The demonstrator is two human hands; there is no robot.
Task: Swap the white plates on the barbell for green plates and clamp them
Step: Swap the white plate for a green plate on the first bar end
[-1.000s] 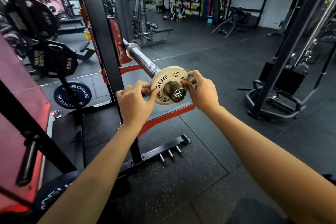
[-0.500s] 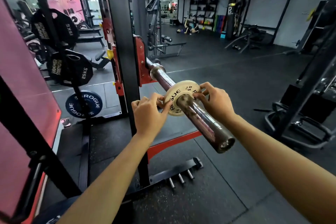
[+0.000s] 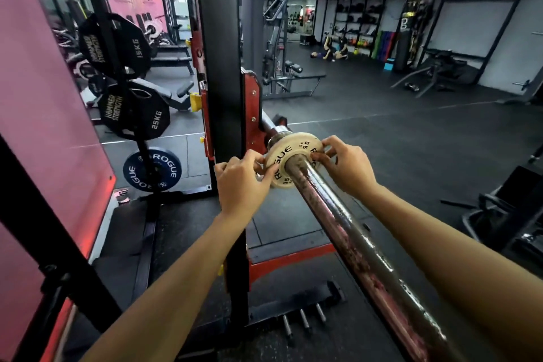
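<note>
A small white Rogue plate (image 3: 286,153) sits on the chrome barbell sleeve (image 3: 352,235), close to the collar by the rack. My left hand (image 3: 239,182) pinches the plate's left rim, thumb on its face. My right hand (image 3: 345,166) grips the right rim, fingers curled round its edge. The sleeve runs from the plate toward me and out past the bottom right. No green plate or clamp is in view.
The black and red rack upright (image 3: 219,67) stands just left of the plate. Black 15 kg (image 3: 117,47) and 25 kg (image 3: 133,112) plates and a blue Rogue plate (image 3: 152,170) hang on a storage post at left. Benches and machines stand farther back on the rubber floor.
Both hands have slid the white plate inward along the sleeve, from its outer end to the collar near the rack. More bare sleeve now shows in front of the plate.
</note>
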